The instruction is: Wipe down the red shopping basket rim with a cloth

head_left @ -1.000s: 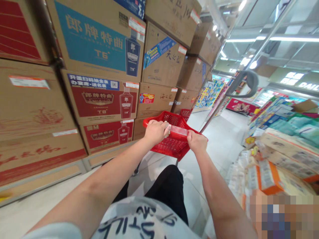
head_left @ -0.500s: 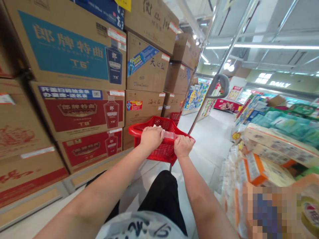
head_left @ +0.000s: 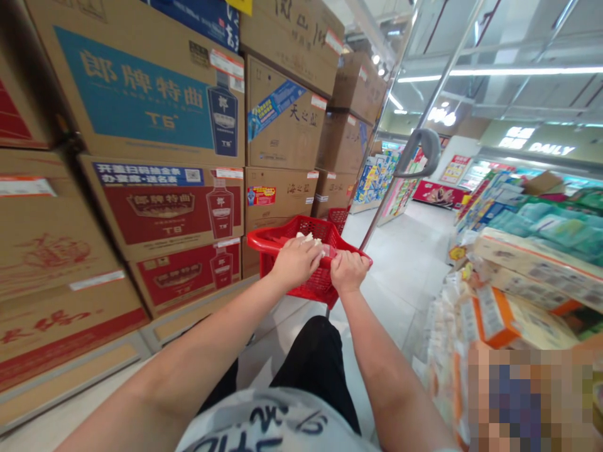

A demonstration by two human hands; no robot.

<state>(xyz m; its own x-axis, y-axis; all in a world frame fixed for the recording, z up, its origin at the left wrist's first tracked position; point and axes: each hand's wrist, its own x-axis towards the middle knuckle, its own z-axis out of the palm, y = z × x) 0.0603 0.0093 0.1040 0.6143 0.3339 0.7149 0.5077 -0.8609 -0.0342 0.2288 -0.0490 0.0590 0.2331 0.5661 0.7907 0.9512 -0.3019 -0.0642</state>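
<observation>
Left grip (head_left: pixel 298 262) has shifted nearer the right grip (head_left: pixel 349 270), its fingers flatter and closure impossible to tell, while the right one encloses the handle (head_left: pixel 329 252), so the red cart (head_left: pixel 325 282) beside stacked cartons (head_left: pixel 282 150) seems still controlled.

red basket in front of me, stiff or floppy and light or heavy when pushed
The red basket looks like stiff plastic, so it would probably keep its shape. Its perforations suggest it is light for its size. The smooth floor may let it move easily, though its underside is mostly hidden.
</observation>
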